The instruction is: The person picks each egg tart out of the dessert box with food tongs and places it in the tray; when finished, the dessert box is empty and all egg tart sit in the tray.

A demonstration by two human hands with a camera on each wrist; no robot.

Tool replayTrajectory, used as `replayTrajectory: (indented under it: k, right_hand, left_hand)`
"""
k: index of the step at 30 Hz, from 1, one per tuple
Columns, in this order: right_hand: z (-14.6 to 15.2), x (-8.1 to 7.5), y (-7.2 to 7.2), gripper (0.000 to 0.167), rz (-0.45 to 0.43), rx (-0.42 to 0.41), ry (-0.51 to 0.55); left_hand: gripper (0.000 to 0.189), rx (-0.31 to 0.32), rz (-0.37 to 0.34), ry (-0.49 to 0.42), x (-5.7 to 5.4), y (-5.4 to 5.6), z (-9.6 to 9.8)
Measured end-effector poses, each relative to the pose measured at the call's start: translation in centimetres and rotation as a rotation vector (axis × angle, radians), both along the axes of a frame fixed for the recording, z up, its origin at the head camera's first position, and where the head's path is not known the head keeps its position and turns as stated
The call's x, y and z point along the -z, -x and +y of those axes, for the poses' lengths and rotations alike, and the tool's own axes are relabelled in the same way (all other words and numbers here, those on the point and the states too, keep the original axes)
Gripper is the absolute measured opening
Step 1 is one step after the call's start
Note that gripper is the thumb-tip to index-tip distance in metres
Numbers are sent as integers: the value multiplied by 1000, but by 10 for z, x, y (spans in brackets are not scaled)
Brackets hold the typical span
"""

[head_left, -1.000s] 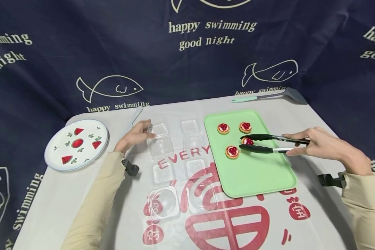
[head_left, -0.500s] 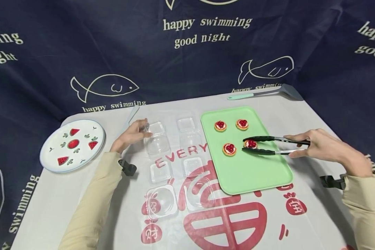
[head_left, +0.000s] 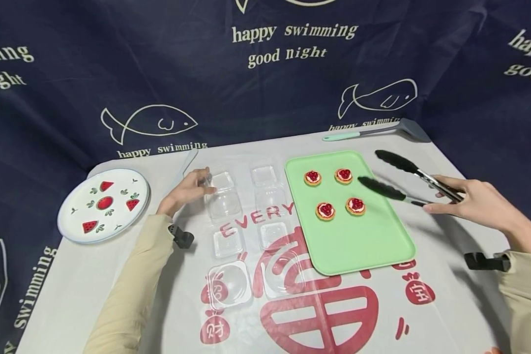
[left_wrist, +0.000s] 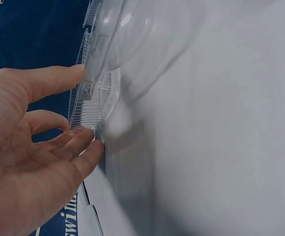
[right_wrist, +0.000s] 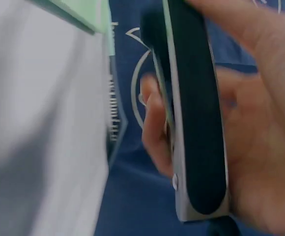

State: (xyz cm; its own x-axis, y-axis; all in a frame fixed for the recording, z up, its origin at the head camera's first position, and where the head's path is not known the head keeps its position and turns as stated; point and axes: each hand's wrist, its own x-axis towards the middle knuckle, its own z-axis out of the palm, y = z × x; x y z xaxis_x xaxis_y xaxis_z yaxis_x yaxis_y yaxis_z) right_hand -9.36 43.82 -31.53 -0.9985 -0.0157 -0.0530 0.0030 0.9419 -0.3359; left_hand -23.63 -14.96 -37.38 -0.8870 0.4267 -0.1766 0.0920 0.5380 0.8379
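My right hand (head_left: 482,201) grips a pair of black-tipped metal tongs (head_left: 396,161). The tongs' arms are spread with nothing between them, over the right edge of a light green tray (head_left: 363,250). Several small tarts with red fruit on top, one of them the nearest tart (head_left: 356,206), sit on that tray. At the back left my left hand (head_left: 188,191) holds the edge of an opened clear plastic box (head_left: 224,205). In the left wrist view its thumb and fingers lie on the ribbed rim of this box (left_wrist: 96,96). Blur hides the tong tips in the right wrist view.
More opened clear boxes, such as the front box (head_left: 230,284), stand left of the tray. A watermelon-patterned plate (head_left: 128,184) lies far left. Behind the left hand is a pale-handled utensil (head_left: 187,162); a grey turner (head_left: 380,130) lies along the back edge.
The tongs have let go of a tart, which now sits right of the front-left tart. They have opened wide and moved right and up. The left hand stays at its box.
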Motion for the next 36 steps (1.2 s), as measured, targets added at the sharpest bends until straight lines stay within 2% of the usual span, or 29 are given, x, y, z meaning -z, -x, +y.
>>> replayTrajectory:
  k: [4, 7, 10, 13, 22, 36]
  right_hand:
    - [6, 15, 7, 88, -34, 84, 4]
    - [8, 26, 10, 75, -13, 140, 5]
    - [9, 35, 12, 61, 33, 201, 19]
    - [11, 40, 11, 58, 39, 249, 27]
    - [11, 50, 8, 55, 62, 253, 17]
    - [11, 54, 1, 60, -50, 249, -13]
  left_hand:
    - [47, 12, 23, -23, 1, -1, 0]
    - [40, 17, 32, -34, 1, -2, 1]
    - [41, 7, 30, -31, 1, -2, 2]
    - [48, 2, 18, -19, 1, -2, 3]
    - [69, -24, -15, 27, 0, 1, 5]
    - [75, -7, -27, 21, 3, 4, 7]
